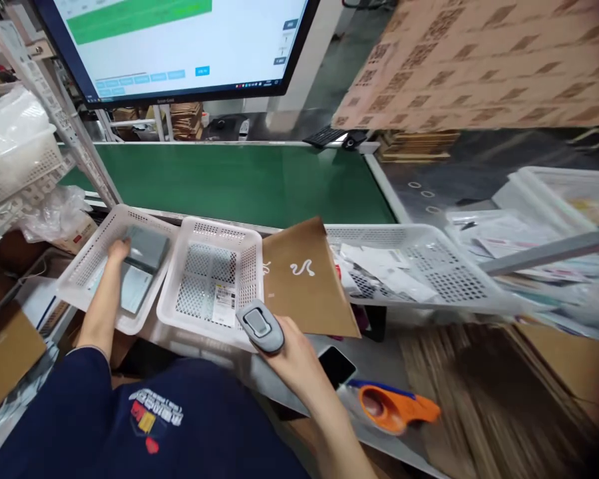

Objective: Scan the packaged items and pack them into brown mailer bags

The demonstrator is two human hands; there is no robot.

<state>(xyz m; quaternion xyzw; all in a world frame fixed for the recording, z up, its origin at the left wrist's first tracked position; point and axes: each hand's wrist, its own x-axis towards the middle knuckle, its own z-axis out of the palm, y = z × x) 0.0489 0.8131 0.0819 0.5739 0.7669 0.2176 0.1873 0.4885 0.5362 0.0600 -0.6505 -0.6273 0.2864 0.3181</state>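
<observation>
Currently, the right hand [297, 352] grips one scanner [263, 327]; the left hand [118, 250], grip unclear, enters one basket [82, 266].

Decent indoor light, but the right side is super smeary
Monitor [180, 53] at 11 o'clock is the brightest patch, its small text mostly mush; the grey handheld gadget [261, 326] near 7 is fairly crisp. Plastic bags [14, 120] between 9 and 10 look whitish and shiny. Blur streaks the cardboard stack [469, 399] at 4 and the clear packets [554, 283] at 3, edges stretch wide-angle style, and the far 4 o'clock corner goes nearly black.
</observation>
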